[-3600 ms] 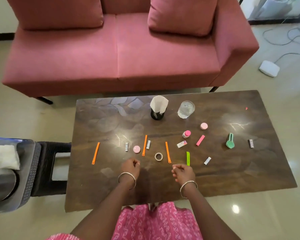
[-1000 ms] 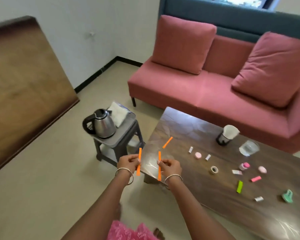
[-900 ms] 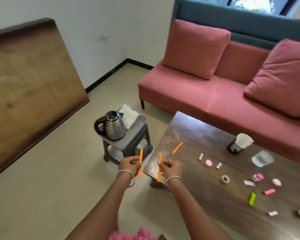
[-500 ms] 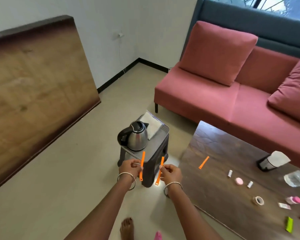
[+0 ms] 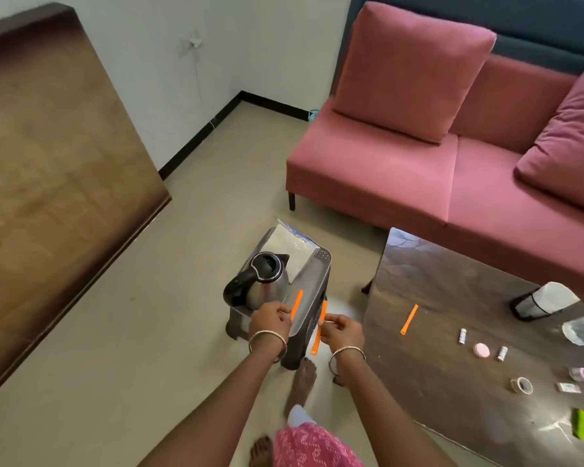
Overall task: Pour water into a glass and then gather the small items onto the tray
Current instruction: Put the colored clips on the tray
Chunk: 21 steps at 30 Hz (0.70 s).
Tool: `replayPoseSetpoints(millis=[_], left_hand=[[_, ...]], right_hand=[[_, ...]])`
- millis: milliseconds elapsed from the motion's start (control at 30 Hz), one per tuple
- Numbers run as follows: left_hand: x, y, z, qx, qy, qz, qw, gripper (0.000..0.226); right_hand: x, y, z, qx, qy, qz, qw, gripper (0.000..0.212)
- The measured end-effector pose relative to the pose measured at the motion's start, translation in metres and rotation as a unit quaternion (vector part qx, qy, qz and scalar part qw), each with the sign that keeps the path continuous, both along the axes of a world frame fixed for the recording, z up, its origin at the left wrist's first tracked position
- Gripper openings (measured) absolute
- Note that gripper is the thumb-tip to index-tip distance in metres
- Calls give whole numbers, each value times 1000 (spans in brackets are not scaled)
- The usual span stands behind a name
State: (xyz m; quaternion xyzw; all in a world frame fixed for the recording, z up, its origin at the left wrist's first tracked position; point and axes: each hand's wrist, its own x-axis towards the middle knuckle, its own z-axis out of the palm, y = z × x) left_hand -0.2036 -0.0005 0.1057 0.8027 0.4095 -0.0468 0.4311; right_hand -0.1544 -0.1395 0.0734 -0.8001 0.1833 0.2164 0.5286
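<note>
Your left hand (image 5: 270, 323) pinches the left strip (image 5: 296, 302) by its lower end. Your right hand (image 5: 343, 330) pinches the right strip (image 5: 315, 345) near mid-length. Both orange strips are held at the tray's (image 5: 311, 281) near end, just beside the kettle (image 5: 262, 281). They look v. light, thin, prob. bendy plastic, so a fingertip pinch is enough and you can lay them flat. The third strip (image 5: 409, 319) lies nr the tabletop's (image 5: 452, 281) left edge. No brand or legible text.
</note>
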Motion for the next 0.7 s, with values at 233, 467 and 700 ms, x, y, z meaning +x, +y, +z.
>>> replayPoseSetpoints(millis=[233, 467, 700], left_hand=[[86, 2, -24, 17, 29, -41, 999, 23], [177, 0, -77, 46, 102, -83, 990, 25], [239, 0, -152, 33, 164, -54, 984, 23]], right_hand=[[78, 13, -19, 14, 45, -53, 997, 15], [165, 24, -55, 12, 88, -87, 992, 13], [225, 42, -120, -68, 128, -49, 988, 15]])
